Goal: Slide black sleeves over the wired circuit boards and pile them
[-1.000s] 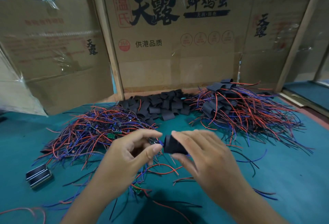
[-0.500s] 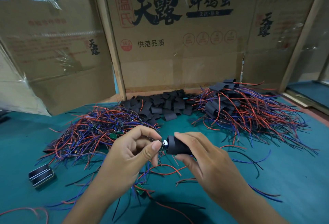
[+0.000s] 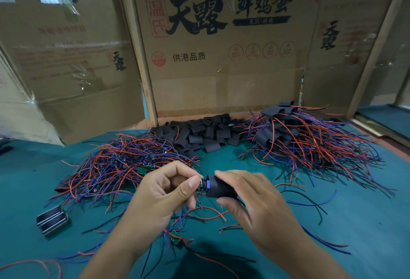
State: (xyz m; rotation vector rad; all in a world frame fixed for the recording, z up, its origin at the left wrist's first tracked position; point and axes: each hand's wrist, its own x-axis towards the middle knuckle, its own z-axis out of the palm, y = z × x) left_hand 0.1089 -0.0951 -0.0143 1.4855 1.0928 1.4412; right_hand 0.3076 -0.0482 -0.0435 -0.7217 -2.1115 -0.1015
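I saw a wall of big brown cardboard boxes standing at twelve o'clock, with bold black letters on the middle one. Under everything lay a teal table mat.

At one o'clock sat the pile of finished boards, black sleeves with red and blue wires sticking out all around. At ten o'clock sat a tangle of bare wired boards, with small green boards peeking out of the red, blue and black wires. Between those two heaps, at twelve o'clock and right against the boxes, lay a heap of flat empty black sleeves.

My two hands met in the middle of the view, above the mat. My right hand gripped one black sleeve, with fingers on top and thumb below. My left hand pinched the end of a small circuit board between thumb and pointer finger. The board poked out of the sleeve's left mouth, so only part of it was inside. I could not tell how far in it went.

At eight o'clock lay a small dark boxy part with pale stripes, apart from the hands. One loose green board lay at six o'clock among stray wires.
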